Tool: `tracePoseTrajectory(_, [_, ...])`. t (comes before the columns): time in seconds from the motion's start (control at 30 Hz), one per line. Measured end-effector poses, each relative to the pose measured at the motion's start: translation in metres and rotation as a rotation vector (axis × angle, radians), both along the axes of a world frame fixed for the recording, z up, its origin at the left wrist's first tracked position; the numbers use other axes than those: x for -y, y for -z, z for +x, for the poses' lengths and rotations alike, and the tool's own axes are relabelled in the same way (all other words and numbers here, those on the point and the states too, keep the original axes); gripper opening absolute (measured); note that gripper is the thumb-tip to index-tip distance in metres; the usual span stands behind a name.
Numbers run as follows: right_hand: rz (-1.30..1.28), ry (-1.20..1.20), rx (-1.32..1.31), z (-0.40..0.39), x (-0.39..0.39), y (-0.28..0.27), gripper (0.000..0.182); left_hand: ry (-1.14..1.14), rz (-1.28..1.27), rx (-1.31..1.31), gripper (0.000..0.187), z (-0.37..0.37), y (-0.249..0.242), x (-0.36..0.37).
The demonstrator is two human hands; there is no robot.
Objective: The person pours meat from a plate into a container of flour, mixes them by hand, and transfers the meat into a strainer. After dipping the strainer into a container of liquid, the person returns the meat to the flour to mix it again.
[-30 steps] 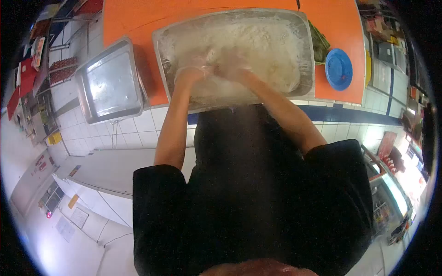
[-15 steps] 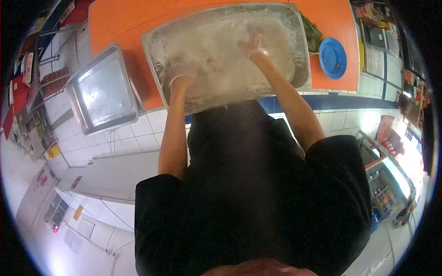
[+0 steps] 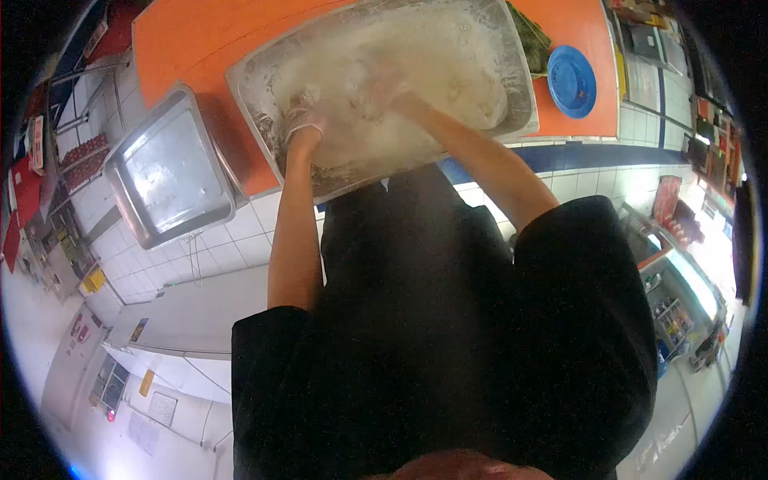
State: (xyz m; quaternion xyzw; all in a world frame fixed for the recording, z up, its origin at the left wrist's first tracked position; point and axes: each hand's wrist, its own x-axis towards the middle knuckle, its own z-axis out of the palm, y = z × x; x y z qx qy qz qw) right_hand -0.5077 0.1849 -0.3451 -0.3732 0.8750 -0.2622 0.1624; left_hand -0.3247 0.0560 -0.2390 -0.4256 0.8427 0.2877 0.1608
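Both gloved hands, left hand and right hand, are pressed into flour dough inside steel tray for containment; finger closure cannot be told.

A commercial kitchen or food shop: large steel trays on an orange worktop, white-tiled counter front, stocked display shelves at the right edge.

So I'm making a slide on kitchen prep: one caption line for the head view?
Both gloved hands, left hand and right hand, work floury dough in a large metal tray on an orange counter.
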Motion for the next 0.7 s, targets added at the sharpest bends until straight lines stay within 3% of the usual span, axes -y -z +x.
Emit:
tracePoseTrajectory(0.1, [0.246, 0.487, -0.541, -0.084, -0.008, 0.037, 0.084, -0.037, 0.019, 0.056, 0.074, -0.009, -0.017, 0.000])
tracePoseTrajectory(0.13, [0.249, 0.485, -0.544, -0.100, -0.006, 0.040, 0.084, -0.089, 0.047, 0.095, 0.071, -0.013, -0.024, -0.001])
tracePoseTrajectory(0.2, [0.456, 0.727, -0.108, -0.122, -0.001, 0.034, 0.085, -0.113, 0.053, 0.017, 0.069, -0.004, 0.005, 0.002])
tracePoseTrajectory(0.23, [0.460, 0.722, -0.107, -0.112, 0.004, 0.021, 0.085, -0.136, 0.051, -0.063, 0.067, 0.000, 0.018, 0.003])
tracePoseTrajectory(0.3, [0.021, 0.493, -0.260, -0.059, 0.019, -0.004, 0.080, -0.035, 0.165, 0.064, 0.072, -0.016, -0.024, 0.008])
tracePoseTrajectory(0.33, [0.158, 0.454, -0.540, -0.034, 0.025, 0.055, 0.076, 0.075, 0.277, 0.184, 0.078, -0.021, -0.043, 0.008])
tracePoseTrajectory(0.37, [0.284, 0.403, -0.829, -0.020, 0.033, 0.111, 0.072, 0.077, 0.276, 0.184, 0.078, -0.017, -0.028, 0.007])
tracePoseTrajectory(0.43, [0.313, 0.043, -0.109, 0.013, 0.035, -0.019, 0.058, -0.082, 0.010, -0.063, 0.074, -0.001, 0.035, 0.008])
tracePoseTrajectory(0.47, [0.310, 0.044, -0.116, 0.007, 0.032, -0.040, 0.058, -0.083, 0.008, -0.070, 0.074, 0.005, 0.051, 0.014])
tracePoseTrajectory(0.53, [-0.054, -0.383, -0.030, -0.008, 0.004, -0.060, 0.052, 0.067, -0.076, -0.241, 0.072, 0.018, 0.073, 0.017])
tracePoseTrajectory(0.57, [-0.055, -0.387, -0.038, -0.022, -0.007, -0.062, 0.052, 0.064, -0.078, -0.249, 0.072, 0.017, 0.081, 0.017])
tracePoseTrajectory(0.63, [0.249, -0.406, -0.270, -0.063, -0.030, -0.052, 0.050, 0.197, -0.132, 0.083, 0.070, 0.018, 0.090, 0.017])
tracePoseTrajectory(0.67, [0.400, -0.414, -0.384, -0.078, -0.038, -0.045, 0.049, 0.187, -0.130, 0.083, 0.070, 0.013, 0.071, 0.013])
tracePoseTrajectory(0.7, [0.558, -0.415, -0.492, -0.080, -0.046, -0.038, 0.048, 0.021, -0.053, -0.001, 0.069, 0.002, 0.032, 0.004])
